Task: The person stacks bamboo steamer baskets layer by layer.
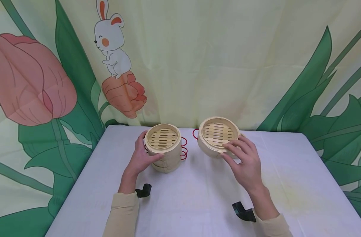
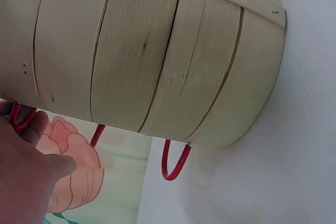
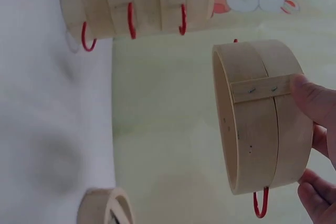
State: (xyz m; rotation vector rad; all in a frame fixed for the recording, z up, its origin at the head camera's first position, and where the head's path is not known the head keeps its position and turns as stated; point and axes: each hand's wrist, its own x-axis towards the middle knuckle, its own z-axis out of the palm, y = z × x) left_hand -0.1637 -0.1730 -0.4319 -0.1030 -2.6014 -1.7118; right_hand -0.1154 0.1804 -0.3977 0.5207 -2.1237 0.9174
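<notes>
A stack of round bamboo steamer baskets (image 1: 166, 161) with red loop handles stands upright on the table, its slatted top (image 1: 162, 138) facing up. My left hand (image 1: 140, 158) grips it near the top, thumb across the front and fingers at the far left side. In the left wrist view, fingers lie by a red loop (image 2: 176, 174) side of the stack (image 2: 131, 51). My right hand (image 1: 245, 161) pinches the rim of a separate bamboo steamer basket (image 1: 208, 148), held tilted above the table. The right wrist view shows this basket (image 3: 252, 129) raised, thumb on its side.
Another small round wooden piece (image 3: 97, 208) rests on the table, low in the right wrist view. The white-covered table (image 1: 192, 204) ends at a curtain (image 1: 228, 65) printed with tulips and a rabbit. Black wrist mounts (image 1: 244, 212) stick out beside both sleeves.
</notes>
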